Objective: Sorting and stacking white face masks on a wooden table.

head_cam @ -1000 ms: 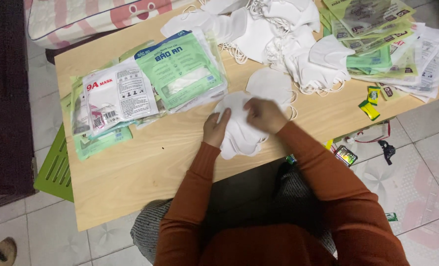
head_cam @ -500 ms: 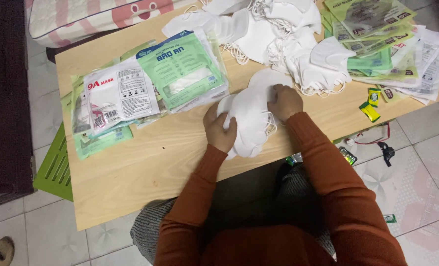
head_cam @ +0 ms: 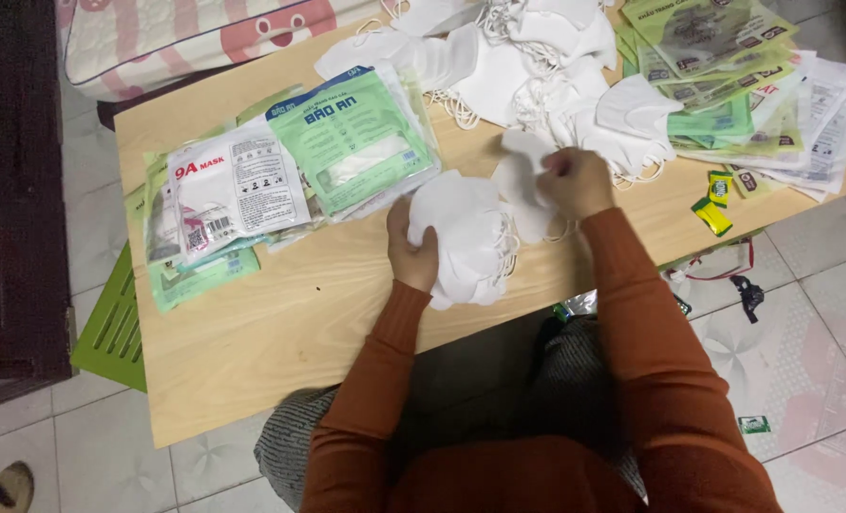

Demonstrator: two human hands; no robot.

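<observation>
Glossy flat mask packets (head_cam: 280,180) lay at the left of the pale wooden tabletop (head_cam: 280,332). The left hand (head_cam: 413,252) gripped a soft stack of white face masks (head_cam: 465,237) at the near edge; the right hand (head_cam: 575,180) pinched one folded mask (head_cam: 522,176) just beside it.

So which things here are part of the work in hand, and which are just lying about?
In hand:
left hand holding stack of white masks
right hand holding single white mask

Lying about:
loose mask pile
packaged masks
yellow-green candies
green plastic panel
</observation>
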